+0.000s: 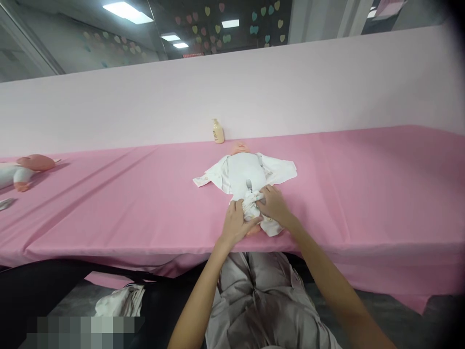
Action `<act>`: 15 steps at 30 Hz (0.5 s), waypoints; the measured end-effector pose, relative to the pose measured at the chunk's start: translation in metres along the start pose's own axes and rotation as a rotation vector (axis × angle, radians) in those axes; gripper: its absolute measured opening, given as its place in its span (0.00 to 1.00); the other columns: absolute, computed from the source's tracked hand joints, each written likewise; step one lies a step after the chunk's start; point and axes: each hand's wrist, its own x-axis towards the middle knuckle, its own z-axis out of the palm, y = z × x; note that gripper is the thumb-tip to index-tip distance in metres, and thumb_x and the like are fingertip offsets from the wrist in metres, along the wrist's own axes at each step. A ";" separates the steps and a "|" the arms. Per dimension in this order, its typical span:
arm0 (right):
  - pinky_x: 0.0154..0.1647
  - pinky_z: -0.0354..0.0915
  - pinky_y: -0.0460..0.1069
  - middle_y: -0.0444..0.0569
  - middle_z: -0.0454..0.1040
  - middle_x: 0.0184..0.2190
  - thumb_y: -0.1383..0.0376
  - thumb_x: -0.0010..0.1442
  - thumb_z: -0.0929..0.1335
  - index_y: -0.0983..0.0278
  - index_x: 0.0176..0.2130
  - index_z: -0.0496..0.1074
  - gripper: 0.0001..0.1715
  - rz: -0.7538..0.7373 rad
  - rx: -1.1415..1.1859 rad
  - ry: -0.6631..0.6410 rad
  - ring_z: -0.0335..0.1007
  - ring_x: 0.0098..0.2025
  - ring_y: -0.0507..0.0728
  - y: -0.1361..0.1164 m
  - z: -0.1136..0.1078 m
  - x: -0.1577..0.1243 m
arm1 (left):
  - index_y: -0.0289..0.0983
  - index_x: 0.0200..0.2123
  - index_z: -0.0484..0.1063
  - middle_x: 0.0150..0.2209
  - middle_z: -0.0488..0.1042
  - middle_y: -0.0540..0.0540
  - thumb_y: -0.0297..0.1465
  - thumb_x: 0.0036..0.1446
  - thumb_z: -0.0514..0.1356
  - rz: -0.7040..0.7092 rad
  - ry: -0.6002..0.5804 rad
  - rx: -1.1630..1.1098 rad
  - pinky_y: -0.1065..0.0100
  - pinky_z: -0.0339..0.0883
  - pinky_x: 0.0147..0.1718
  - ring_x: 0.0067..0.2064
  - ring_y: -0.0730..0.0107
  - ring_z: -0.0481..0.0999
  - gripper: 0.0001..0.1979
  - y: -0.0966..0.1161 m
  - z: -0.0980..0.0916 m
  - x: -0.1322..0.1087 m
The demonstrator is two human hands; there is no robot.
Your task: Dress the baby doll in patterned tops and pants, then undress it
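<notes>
A baby doll (241, 169) in a white body lies on its back, its head pointing away from me. Under it a white baby jacket (283, 168) is spread, with a sleeve out to each side. White patterned baby pants (250, 207) are bunched around the doll's lower body. My left hand (237, 224) grips their left side, thumb stretched across toward the right. On the other side my right hand (273, 203) pinches the bunched cloth near the top. A bit of the doll's foot shows below; most of its legs are hidden.
A pink cloth covers the table (152, 203). Against the white wall behind stands a cream pump bottle (218, 132). Another doll (22, 170) lies at the far left, near a small whitish item (6, 203). White cloth (121, 300) hangs low at the left, below the table's edge.
</notes>
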 end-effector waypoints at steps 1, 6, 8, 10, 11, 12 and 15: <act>0.47 0.60 0.54 0.54 0.71 0.43 0.59 0.56 0.66 0.66 0.44 0.69 0.17 -0.028 0.084 -0.034 0.64 0.46 0.61 0.004 -0.005 -0.008 | 0.36 0.58 0.56 0.51 0.64 0.39 0.53 0.50 0.60 0.004 -0.024 -0.054 0.55 0.61 0.52 0.54 0.54 0.64 0.39 0.000 -0.002 -0.006; 0.58 0.58 0.59 0.57 0.58 0.62 0.46 0.54 0.68 0.60 0.64 0.51 0.47 -0.053 0.349 -0.220 0.54 0.63 0.64 0.022 -0.019 -0.045 | 0.42 0.63 0.48 0.60 0.56 0.38 0.51 0.42 0.66 -0.012 -0.064 -0.140 0.50 0.56 0.57 0.61 0.48 0.57 0.50 -0.003 -0.006 -0.022; 0.60 0.56 0.61 0.59 0.55 0.63 0.45 0.50 0.70 0.61 0.65 0.47 0.54 -0.023 0.341 -0.219 0.51 0.64 0.65 0.023 -0.017 -0.052 | 0.41 0.63 0.49 0.59 0.57 0.39 0.48 0.42 0.67 -0.013 -0.041 -0.153 0.50 0.56 0.58 0.61 0.49 0.58 0.48 -0.004 -0.004 -0.023; 0.59 0.57 0.61 0.60 0.54 0.63 0.44 0.48 0.71 0.63 0.65 0.46 0.57 0.010 0.317 -0.200 0.50 0.64 0.66 0.020 -0.014 -0.053 | 0.41 0.61 0.51 0.58 0.58 0.39 0.46 0.44 0.67 -0.015 -0.018 -0.171 0.52 0.57 0.57 0.60 0.51 0.59 0.45 -0.006 -0.002 -0.024; 0.58 0.58 0.61 0.61 0.55 0.62 0.44 0.47 0.71 0.63 0.65 0.47 0.57 0.022 0.302 -0.188 0.51 0.63 0.67 0.017 -0.013 -0.051 | 0.40 0.61 0.51 0.57 0.59 0.39 0.46 0.44 0.67 -0.017 -0.011 -0.180 0.52 0.57 0.57 0.59 0.51 0.60 0.44 -0.007 0.000 -0.024; 0.56 0.60 0.61 0.60 0.57 0.61 0.44 0.46 0.72 0.64 0.63 0.50 0.56 0.028 0.286 -0.176 0.53 0.62 0.67 0.014 -0.012 -0.049 | 0.40 0.60 0.52 0.57 0.60 0.39 0.45 0.44 0.67 -0.020 -0.004 -0.187 0.53 0.57 0.57 0.59 0.52 0.61 0.43 -0.008 0.000 -0.024; 0.49 0.63 0.59 0.57 0.67 0.50 0.46 0.44 0.73 0.64 0.51 0.62 0.42 0.067 0.220 -0.108 0.61 0.53 0.66 0.003 -0.009 -0.045 | 0.40 0.57 0.55 0.55 0.63 0.40 0.42 0.44 0.68 -0.026 -0.005 -0.208 0.54 0.60 0.54 0.56 0.53 0.64 0.39 -0.011 0.002 -0.025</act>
